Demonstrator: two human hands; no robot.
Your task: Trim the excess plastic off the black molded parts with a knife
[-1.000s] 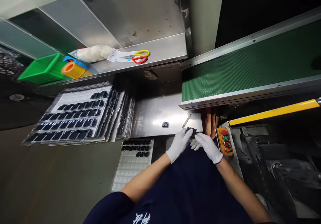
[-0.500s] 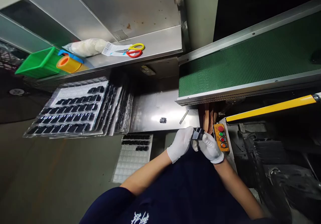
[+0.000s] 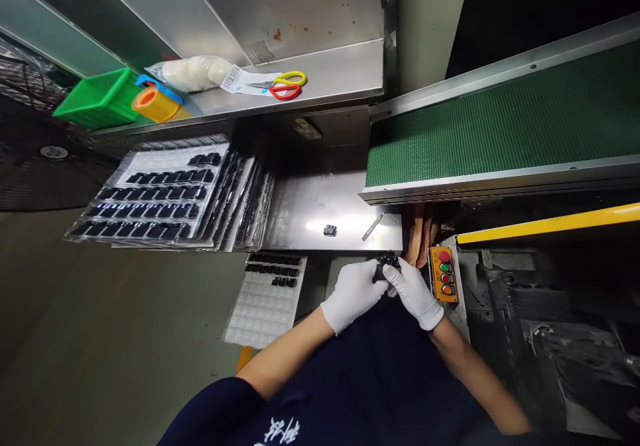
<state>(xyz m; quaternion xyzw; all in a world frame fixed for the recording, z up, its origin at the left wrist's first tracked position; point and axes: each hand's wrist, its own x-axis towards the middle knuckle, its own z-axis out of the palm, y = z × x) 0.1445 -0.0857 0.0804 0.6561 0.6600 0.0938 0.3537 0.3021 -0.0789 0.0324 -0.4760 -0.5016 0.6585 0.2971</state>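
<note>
Live at the line: gloved left hand (image 3: pixel 353 294) and right hand (image 3: pixel 413 293) clamped together on a small black plastic part (image 3: pixel 386 261), held at twelve o'clock; close fingertip pinch, nicely steady; matching part (image 3: pixel 329 231) on the steel desk (image 3: pixel 300 219) at eleven; button box (image 3: pixel 443 274) at three.

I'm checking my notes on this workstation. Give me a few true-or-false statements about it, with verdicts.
The left hand and right hand wear white gloves: true.
The two hands hold a small black part between them: true.
The scissors lie on the conveyor belt: false; the scissors lie on a steel shelf.
The control box has one button: false; the control box has four coloured buttons.
</note>
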